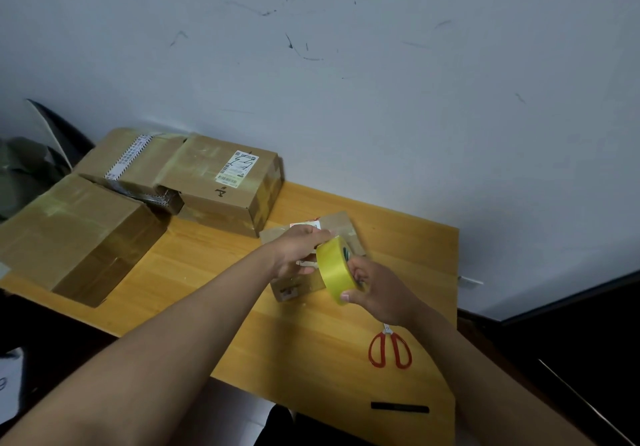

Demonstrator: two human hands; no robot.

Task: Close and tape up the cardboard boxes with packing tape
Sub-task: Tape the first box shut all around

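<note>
Far-left table (207, 272) corner blocked: three taped brown cardboard boxes (221, 182) packed touching each other, reaching the scuffed white wall (381, 81). Bare wood strip between them and the small flat cardboard box (332, 234) at centre. Near right: red-handled scissors (390, 348) and a black bar-shaped object (400, 408) at the near edge, well apart. Open wood right of centre box.
</note>
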